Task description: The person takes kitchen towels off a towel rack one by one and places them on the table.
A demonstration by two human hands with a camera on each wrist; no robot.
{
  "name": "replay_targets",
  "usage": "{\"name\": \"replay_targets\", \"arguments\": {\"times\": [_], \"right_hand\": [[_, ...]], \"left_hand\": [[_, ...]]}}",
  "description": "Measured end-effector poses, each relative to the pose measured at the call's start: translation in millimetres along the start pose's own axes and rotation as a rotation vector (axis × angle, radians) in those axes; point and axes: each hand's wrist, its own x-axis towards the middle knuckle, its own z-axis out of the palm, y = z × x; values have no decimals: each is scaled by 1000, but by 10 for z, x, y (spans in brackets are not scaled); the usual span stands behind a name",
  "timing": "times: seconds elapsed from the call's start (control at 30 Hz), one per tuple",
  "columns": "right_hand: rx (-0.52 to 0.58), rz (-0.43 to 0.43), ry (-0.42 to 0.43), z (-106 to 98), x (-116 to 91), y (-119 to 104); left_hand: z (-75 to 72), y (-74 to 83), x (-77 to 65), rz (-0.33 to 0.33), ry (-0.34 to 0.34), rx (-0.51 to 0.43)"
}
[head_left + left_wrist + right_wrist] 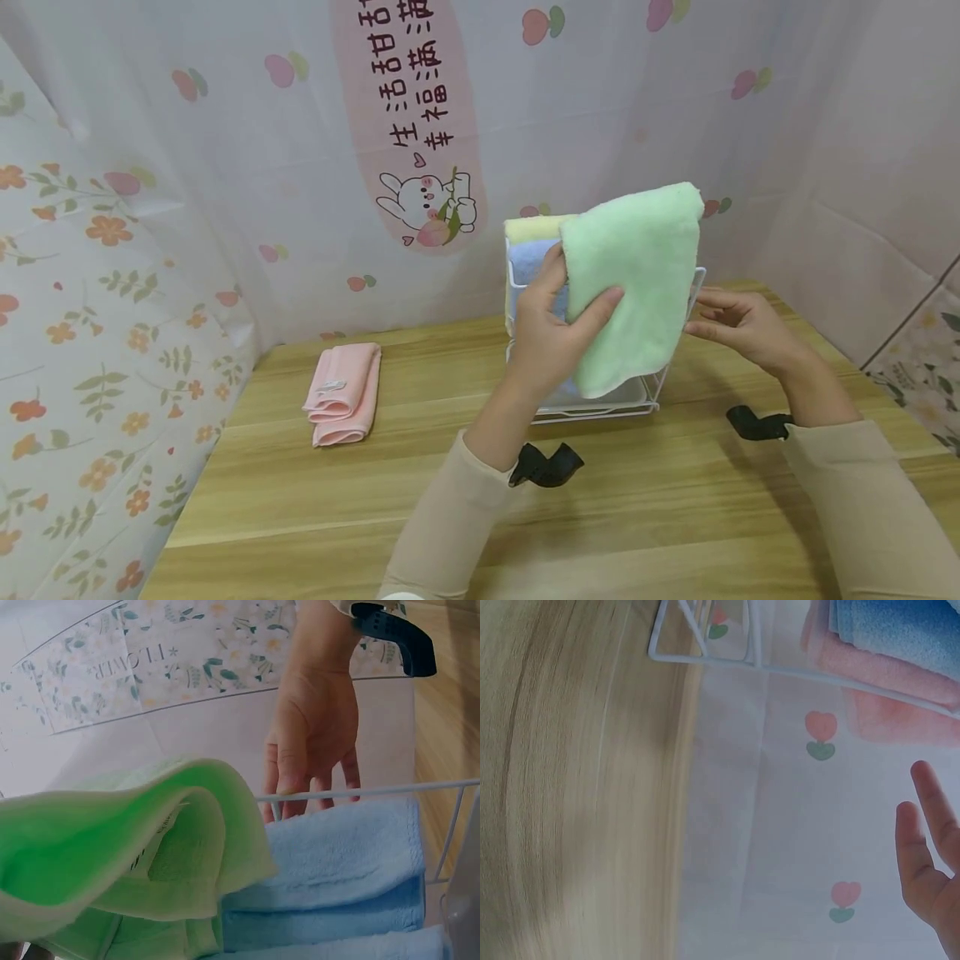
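My left hand (551, 329) grips a folded light green towel (637, 283), thumb across its front, raised before a white wire rack (600, 414). Seen from the left wrist, the green towel (172, 840) bends into open folds beside blue towels (345, 847) in the rack. My right hand (750, 327) is at the rack's right side. Its thumb and fingers pinch the top wire in the left wrist view, while two outer fingers (922, 840) extend freely in the right wrist view. Behind the blue towels shows a yellow towel (540, 227).
A folded pink towel (345, 392) with a white label lies on the left of the wooden table (300, 508). A printed curtain (300, 167) hangs close behind the table, with more patterned cloth on both sides. Black straps (551, 467) stick out at the wrists.
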Motion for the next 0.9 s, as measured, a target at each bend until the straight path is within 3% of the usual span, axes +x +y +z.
{"name": "replay_targets", "arguments": {"times": [0.27, 0.5, 0.9], "right_hand": [[-178, 73, 55, 9, -7, -46], [-148, 53, 53, 18, -11, -29], [-138, 43, 58, 28, -11, -15]], "left_hand": [[-132, 7, 32, 103, 81, 17], [-269, 12, 64, 158, 146, -26], [-500, -52, -34, 82, 358, -67]]}}
